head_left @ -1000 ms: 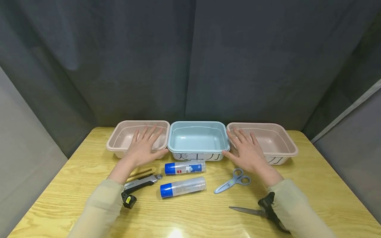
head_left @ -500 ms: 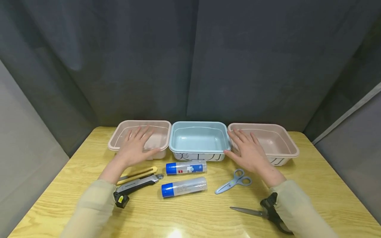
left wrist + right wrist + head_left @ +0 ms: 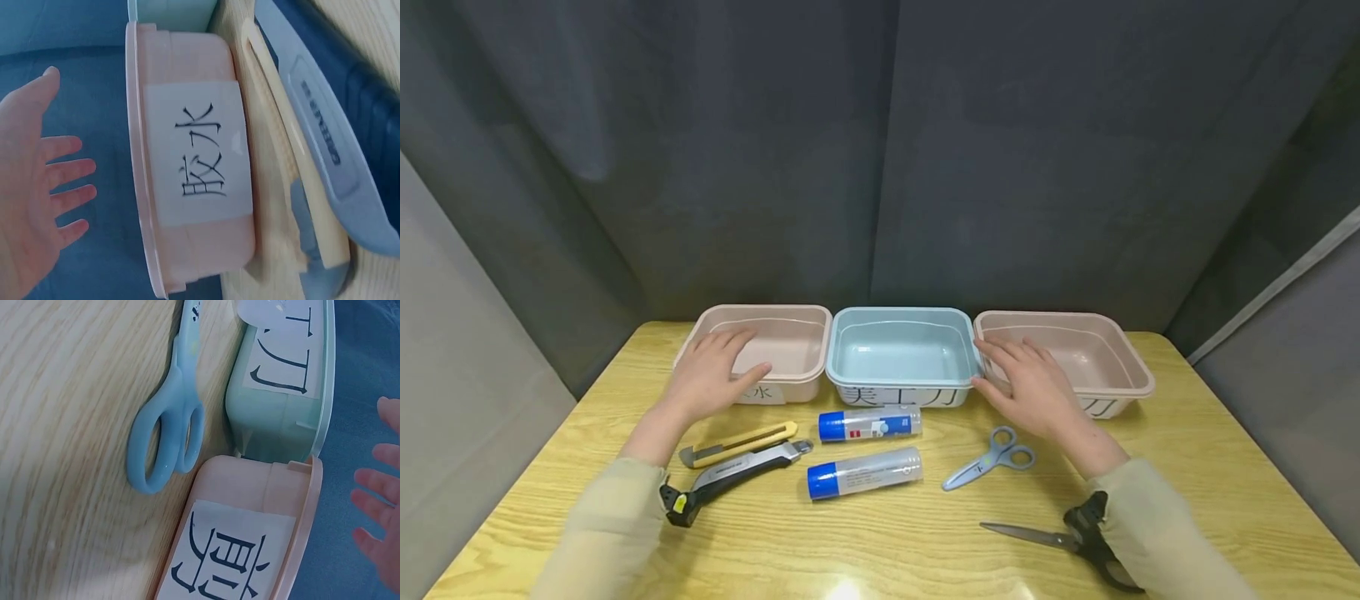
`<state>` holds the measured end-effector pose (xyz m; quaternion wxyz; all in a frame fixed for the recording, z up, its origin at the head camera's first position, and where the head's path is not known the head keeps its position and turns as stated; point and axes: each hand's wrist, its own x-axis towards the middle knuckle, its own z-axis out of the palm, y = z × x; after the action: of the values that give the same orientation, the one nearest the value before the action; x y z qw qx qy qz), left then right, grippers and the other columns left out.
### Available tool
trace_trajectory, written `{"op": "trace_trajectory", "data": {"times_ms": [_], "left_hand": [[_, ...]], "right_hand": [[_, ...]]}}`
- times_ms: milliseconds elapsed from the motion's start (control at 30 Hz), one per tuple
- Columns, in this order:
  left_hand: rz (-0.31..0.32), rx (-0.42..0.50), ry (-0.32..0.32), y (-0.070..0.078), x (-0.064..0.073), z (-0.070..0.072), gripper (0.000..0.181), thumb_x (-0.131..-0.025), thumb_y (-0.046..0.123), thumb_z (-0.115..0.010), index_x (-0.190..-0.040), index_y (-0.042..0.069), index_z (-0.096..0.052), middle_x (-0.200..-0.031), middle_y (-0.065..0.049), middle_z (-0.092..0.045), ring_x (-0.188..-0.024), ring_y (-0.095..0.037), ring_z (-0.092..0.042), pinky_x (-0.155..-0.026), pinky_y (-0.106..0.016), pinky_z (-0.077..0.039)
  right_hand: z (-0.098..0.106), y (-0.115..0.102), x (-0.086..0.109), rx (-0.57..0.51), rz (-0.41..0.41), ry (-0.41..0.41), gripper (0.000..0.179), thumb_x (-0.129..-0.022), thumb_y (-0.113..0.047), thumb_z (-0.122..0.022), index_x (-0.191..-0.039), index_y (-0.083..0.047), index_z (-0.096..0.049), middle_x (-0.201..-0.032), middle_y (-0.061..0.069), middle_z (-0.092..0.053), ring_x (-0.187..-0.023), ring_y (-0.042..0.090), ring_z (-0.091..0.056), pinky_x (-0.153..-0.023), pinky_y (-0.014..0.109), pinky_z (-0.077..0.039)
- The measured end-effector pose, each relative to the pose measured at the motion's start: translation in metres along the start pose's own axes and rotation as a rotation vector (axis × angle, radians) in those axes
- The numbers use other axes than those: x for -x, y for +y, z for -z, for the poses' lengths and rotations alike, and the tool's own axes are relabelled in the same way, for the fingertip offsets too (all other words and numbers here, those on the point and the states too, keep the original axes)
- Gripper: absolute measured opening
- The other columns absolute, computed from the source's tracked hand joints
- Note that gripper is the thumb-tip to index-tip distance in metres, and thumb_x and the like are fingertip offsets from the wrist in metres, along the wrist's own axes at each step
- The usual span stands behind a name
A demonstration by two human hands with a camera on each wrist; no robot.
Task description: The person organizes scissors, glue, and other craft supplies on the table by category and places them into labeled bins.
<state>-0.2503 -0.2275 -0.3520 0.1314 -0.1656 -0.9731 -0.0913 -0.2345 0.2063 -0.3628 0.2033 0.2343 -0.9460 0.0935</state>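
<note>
My left hand hovers over the left end of a pink bin, holding nothing. The left wrist view shows its fingers loosely spread, apart from the bin's rim and paper label. Closer to me lie a yellow utility knife and a grey-and-black utility knife. Over the inner end of the other pink bin is my right hand, fingers relaxed and nothing gripped. Blue-handled scissors lie in front of it. Black-handled scissors are partly covered by the right sleeve.
A light blue bin with a label stands between the pink bins. Two clear tubes with blue caps, one behind the other, lie mid-table. A dark curtain hangs behind the wooden table.
My left hand has moved left and a little toward me, uncovering more of the left bin, its label and the utility knives. The right hand has barely shifted, its fingers now slightly more bent.
</note>
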Motion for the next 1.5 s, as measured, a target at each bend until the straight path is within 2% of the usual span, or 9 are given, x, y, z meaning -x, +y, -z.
{"op": "trace_trajectory", "data": {"times_ms": [167, 300, 533, 667, 767, 933, 1167, 1300, 1500], "left_hand": [[0.012, -0.008, 0.027, -0.011, 0.003, 0.0, 0.064, -0.087, 0.051, -0.05, -0.133, 0.008, -0.044, -0.134, -0.013, -0.046, -0.125, -0.035, -0.038, -0.101, -0.059, -0.025], [0.032, 0.009, 0.041, -0.018, 0.008, -0.002, 0.06, -0.087, 0.045, -0.054, -0.132, 0.006, -0.045, -0.13, -0.015, -0.049, -0.122, -0.037, -0.041, -0.098, -0.059, -0.027], [0.118, 0.048, 0.112, -0.036, 0.019, -0.008, 0.051, -0.089, 0.04, -0.053, -0.126, 0.004, -0.051, -0.127, -0.022, -0.051, -0.117, -0.04, -0.044, -0.097, -0.056, -0.03], [0.153, 0.104, 0.136, -0.048, 0.024, -0.013, 0.053, -0.087, 0.037, -0.058, -0.126, 0.001, -0.049, -0.127, -0.024, -0.049, -0.117, -0.042, -0.041, -0.098, -0.057, -0.028], [0.18, 0.173, 0.142, -0.056, 0.026, -0.017, 0.064, -0.084, 0.04, -0.062, -0.128, -0.002, -0.044, -0.128, -0.026, -0.044, -0.118, -0.044, -0.037, -0.098, -0.057, -0.026], [0.253, 0.309, 0.116, -0.066, 0.027, -0.026, 0.086, -0.079, 0.047, -0.066, -0.136, -0.006, -0.029, -0.134, -0.028, -0.031, -0.122, -0.045, -0.029, -0.099, -0.059, -0.025], [0.351, 0.496, 0.018, -0.07, 0.033, -0.035, 0.106, -0.077, 0.048, -0.067, -0.144, -0.004, -0.003, -0.143, -0.032, -0.011, -0.129, -0.047, -0.019, -0.102, -0.062, -0.02], [0.385, 0.539, -0.005, -0.073, 0.034, -0.035, 0.109, -0.077, 0.049, -0.066, -0.144, -0.003, 0.002, -0.145, -0.032, -0.007, -0.131, -0.048, -0.014, -0.103, -0.063, -0.017], [0.376, 0.533, -0.021, -0.079, 0.029, -0.036, 0.109, -0.076, 0.051, -0.066, -0.144, -0.002, 0.001, -0.146, -0.031, -0.011, -0.132, -0.047, -0.016, -0.103, -0.062, -0.017]], "right_hand": [[0.002, -0.002, 0.002, -0.031, 0.01, 0.035, 0.049, -0.084, -0.039, -0.06, -0.125, -0.011, -0.055, -0.124, 0.01, -0.056, -0.113, 0.032, -0.05, -0.097, 0.049, -0.034], [0.0, -0.005, 0.004, -0.049, 0.051, 0.061, 0.042, -0.082, -0.034, -0.064, -0.118, -0.012, -0.059, -0.117, 0.008, -0.059, -0.108, 0.03, -0.053, -0.092, 0.048, -0.039], [-0.008, -0.014, 0.004, -0.072, 0.134, 0.066, 0.034, -0.081, -0.03, -0.065, -0.111, -0.012, -0.063, -0.106, 0.003, -0.063, -0.1, 0.023, -0.057, -0.091, 0.042, -0.041], [-0.015, -0.019, 0.004, -0.093, 0.175, 0.078, 0.031, -0.079, -0.024, -0.068, -0.107, -0.012, -0.064, -0.095, 0.0, -0.064, -0.083, 0.016, -0.057, -0.082, 0.038, -0.046], [-0.018, -0.022, 0.005, -0.101, 0.201, 0.077, 0.029, -0.078, -0.023, -0.069, -0.105, -0.013, -0.065, -0.093, -0.001, -0.064, -0.079, 0.014, -0.057, -0.076, 0.036, -0.048], [-0.019, -0.028, 0.005, -0.093, 0.219, -0.009, 0.032, -0.079, -0.027, -0.069, -0.107, -0.013, -0.064, -0.095, 0.0, -0.064, -0.083, 0.015, -0.059, -0.075, 0.035, -0.049], [-0.024, -0.039, 0.006, -0.111, 0.235, -0.132, 0.035, -0.08, -0.034, -0.067, -0.111, -0.018, -0.063, -0.104, -0.003, -0.063, -0.094, 0.017, -0.061, -0.079, 0.036, -0.05], [-0.029, -0.048, 0.003, -0.142, 0.287, -0.175, 0.04, -0.081, -0.04, -0.064, -0.115, -0.019, -0.062, -0.112, -0.003, -0.062, -0.103, 0.017, -0.059, -0.083, 0.036, -0.049], [-0.037, -0.062, 0.001, -0.214, 0.347, -0.27, 0.046, -0.081, -0.048, -0.061, -0.117, -0.02, -0.06, -0.115, -0.005, -0.059, -0.105, 0.014, -0.056, -0.085, 0.035, -0.049]]}}
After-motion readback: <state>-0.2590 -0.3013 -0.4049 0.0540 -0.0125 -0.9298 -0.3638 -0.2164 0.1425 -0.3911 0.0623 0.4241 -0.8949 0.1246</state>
